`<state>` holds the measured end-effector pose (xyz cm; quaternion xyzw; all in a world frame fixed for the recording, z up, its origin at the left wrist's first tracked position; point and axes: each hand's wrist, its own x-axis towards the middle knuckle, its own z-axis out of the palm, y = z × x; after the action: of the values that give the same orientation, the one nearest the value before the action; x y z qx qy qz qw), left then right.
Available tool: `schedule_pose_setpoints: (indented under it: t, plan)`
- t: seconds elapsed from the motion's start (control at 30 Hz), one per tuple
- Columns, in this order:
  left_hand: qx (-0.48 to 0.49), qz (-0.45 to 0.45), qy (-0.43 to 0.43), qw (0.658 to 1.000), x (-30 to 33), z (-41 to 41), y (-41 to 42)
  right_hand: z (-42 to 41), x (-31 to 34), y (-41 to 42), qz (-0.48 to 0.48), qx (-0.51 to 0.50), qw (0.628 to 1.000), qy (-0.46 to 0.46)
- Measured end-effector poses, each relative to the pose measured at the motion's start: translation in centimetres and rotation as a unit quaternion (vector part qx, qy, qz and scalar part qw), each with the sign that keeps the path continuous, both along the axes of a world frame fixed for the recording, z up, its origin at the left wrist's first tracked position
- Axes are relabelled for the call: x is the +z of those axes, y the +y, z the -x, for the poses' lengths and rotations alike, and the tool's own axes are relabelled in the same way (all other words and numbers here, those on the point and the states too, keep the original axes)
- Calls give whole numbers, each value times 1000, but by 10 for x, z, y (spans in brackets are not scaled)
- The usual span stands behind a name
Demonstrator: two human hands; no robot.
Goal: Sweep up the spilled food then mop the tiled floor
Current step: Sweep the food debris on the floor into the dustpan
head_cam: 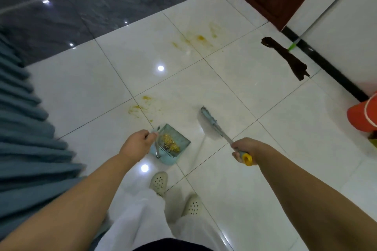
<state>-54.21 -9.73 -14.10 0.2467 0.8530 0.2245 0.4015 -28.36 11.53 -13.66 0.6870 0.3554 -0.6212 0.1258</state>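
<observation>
1. Glossy white tiled floor [234, 87] lies open ahead, bounded by a dark baseboard [318, 55] at right and grey curtain folds [24, 128] at left.
2. Yellow smears [201, 37] streak the tiles.
3. Left hand [138, 142], its grip curled on the handle, holds the pale-blue dustpan [173, 144] with yellow crumbs [170, 142] inside.
4. Right hand [242, 149] grips the yellow-capped broom [212, 122].

Yellow crumbs [170, 142] fill blue dustpan [173, 144]; broom [212, 123] alongside.
</observation>
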Motion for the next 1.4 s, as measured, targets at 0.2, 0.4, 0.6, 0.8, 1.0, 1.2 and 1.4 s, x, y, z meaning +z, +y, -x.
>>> schedule_pose_setpoints:
  t: [0.2,0.4,0.6,0.8,1.0,1.2,1.4]
  plan:
    - [48,12,27,998,-13,-38,-6,-29,-23,-26,80,138,986,-40]
    - [36,45,21,998,-14,-67,-4,-58,-1,-23,99,234,967,-28]
    - [43,41,87,994,-13,-79,-13,-80,14,-7,65,197,978,-15]
    - [29,57,143,988,-21,-79,-53,-83,-1,1,51,122,991,-8]
    - [31,70,142,987,-29,-74,-80,-71,-17,-14,55,88,994,-16]
    - [4,91,152,984,-34,-66,-92,-56,-25,-60,81,142,986,-22]
    - [-10,65,145,987,-32,-56,-98,-41,-7,-96,109,212,971,-6]
